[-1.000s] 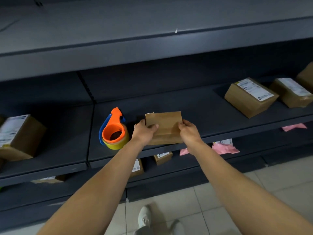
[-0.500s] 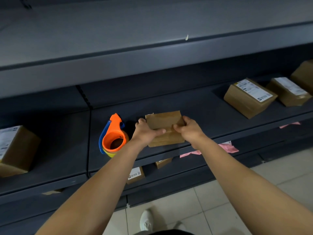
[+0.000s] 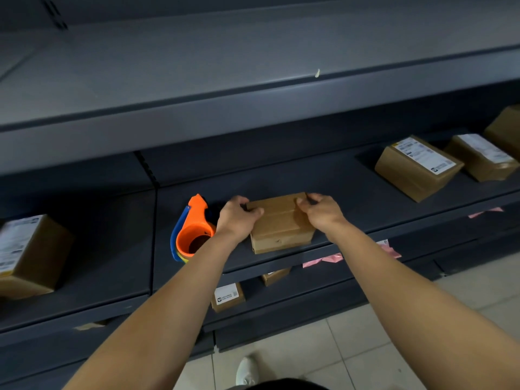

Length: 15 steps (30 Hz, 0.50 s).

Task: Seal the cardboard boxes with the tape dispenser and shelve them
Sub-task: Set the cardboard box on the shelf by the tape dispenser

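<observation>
A small brown cardboard box [image 3: 281, 223] sits on the dark middle shelf [image 3: 351, 198] near its front edge, a tape strip running across its top. My left hand [image 3: 237, 218] grips the box's left side, thumb curled over the top. My right hand [image 3: 320, 211] grips its right side, fingers over the far corner. An orange and blue tape dispenser [image 3: 191, 232] with a yellow roll stands on the shelf just left of my left hand, partly hidden by my wrist.
Labelled boxes lie on the same shelf at the right [image 3: 416, 167], [image 3: 481, 156] and at the far left [image 3: 28, 254]. Smaller boxes [image 3: 228, 296] sit on the lower shelf. Pink slips [image 3: 323, 258] hang at the shelf edge. A bare upper shelf [image 3: 253, 66] overhangs.
The box has gone from tilted up in both hands to lying flat on the shelf, top face up. Both hands keep their hold on its sides.
</observation>
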Motion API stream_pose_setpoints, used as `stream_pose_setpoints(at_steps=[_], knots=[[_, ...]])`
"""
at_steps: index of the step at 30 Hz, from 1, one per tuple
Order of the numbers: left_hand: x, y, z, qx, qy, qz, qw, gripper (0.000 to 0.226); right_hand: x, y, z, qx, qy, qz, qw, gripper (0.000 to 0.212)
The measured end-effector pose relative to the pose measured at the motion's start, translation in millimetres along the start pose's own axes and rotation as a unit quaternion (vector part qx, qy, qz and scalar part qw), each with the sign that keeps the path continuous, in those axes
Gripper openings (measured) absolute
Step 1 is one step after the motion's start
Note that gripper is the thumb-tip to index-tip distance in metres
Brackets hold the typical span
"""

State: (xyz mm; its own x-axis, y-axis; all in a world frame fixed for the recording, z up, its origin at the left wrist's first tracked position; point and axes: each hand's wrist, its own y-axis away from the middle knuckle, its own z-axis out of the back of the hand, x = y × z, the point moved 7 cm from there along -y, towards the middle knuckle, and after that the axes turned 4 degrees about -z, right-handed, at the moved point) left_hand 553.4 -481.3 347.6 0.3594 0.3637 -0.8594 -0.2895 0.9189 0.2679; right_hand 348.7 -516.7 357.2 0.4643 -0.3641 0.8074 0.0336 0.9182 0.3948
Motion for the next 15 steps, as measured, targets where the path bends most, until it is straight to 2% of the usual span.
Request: stream_pose_setpoints(at_steps=[4,9,15], knots=[[1.1,4.5,-3.9,0.001,-0.016,-0.010,1.000,0.054,-1.6,0.6,-5.0,-0.004,-0.002,-0.001,1.000,0.045],[-1.1,8.0,-12.1,0.050,-0.032,-0.004,0.998,0.075,-0.1,-0.6,-5.8,-0.009,0.003,-0.002,1.000,0.043],[-5.6,6.4,-17.2,0.046,-0.058,-0.001,0.997,0.078,2.0,0.3,-7.0,0.008,0.039,-0.004,0.999,0.037]])
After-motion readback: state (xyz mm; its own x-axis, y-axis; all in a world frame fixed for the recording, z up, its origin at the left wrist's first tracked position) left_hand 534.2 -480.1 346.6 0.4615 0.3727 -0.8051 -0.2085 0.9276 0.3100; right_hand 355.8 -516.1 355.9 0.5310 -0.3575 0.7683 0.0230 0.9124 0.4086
